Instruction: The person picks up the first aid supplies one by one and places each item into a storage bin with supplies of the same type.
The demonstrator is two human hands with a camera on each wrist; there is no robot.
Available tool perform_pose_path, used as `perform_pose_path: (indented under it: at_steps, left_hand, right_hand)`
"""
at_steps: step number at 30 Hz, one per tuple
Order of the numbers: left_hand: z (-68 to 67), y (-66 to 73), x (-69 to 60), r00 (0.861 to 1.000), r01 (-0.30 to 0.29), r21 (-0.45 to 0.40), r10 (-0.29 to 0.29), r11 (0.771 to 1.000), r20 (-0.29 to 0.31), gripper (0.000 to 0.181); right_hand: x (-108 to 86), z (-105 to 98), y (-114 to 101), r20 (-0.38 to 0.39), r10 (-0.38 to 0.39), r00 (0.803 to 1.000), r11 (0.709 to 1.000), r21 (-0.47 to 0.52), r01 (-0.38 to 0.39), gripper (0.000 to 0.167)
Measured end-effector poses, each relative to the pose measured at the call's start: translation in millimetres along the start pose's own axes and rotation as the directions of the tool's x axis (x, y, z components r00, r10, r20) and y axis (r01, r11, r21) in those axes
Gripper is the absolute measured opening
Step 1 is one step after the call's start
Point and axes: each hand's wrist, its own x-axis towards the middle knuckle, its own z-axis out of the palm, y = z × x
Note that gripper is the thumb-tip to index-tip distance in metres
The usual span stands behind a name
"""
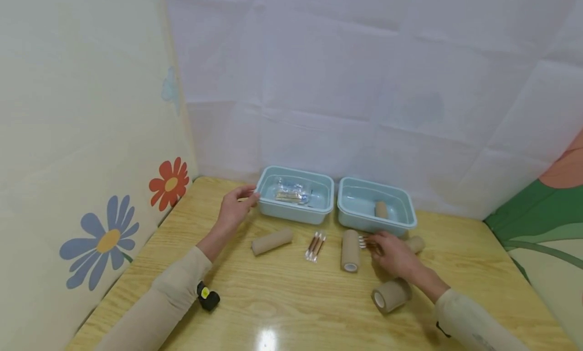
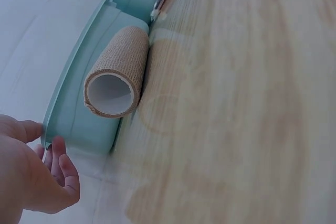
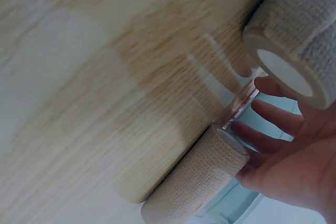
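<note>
My left hand (image 1: 234, 206) holds the left end of a light blue plastic bin (image 1: 291, 212), thumb and fingers at its rim. Clear packets with thin sticks (image 1: 291, 195) lie inside. My right hand (image 1: 393, 252) reaches down to a clear packet of brown-stick, white-tipped swabs (image 1: 363, 242) on the table. Its fingers (image 3: 275, 116) look fairly straight at the packet; the thumb is partly hidden. Beside that packet lies a tan bandage roll (image 1: 350, 252). Another tan roll (image 1: 391, 295) is below my right wrist, and a third (image 2: 118, 72) lies before the left bin.
A second light blue bin (image 1: 375, 222) stands at the right with a small tan roll (image 1: 381, 209) in it. Another swab packet (image 1: 315, 246) lies mid-table. Behind my right hand is one more roll (image 1: 415, 244). A white sheet (image 1: 319, 87) hangs behind the bins.
</note>
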Motion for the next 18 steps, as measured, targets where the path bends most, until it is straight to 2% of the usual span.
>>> perform_pose_path:
  at_steps: [18]
  left_hand:
    - [-1.2, -1.0, -0.7, 1.0, -0.028, -0.011, 0.028, 1.0, 0.004, 0.041]
  right_hand:
    - [2.8, -0.3, 9.8, -0.01, -0.052, 0.999, 0.998, -0.048, 0.052, 0.029]
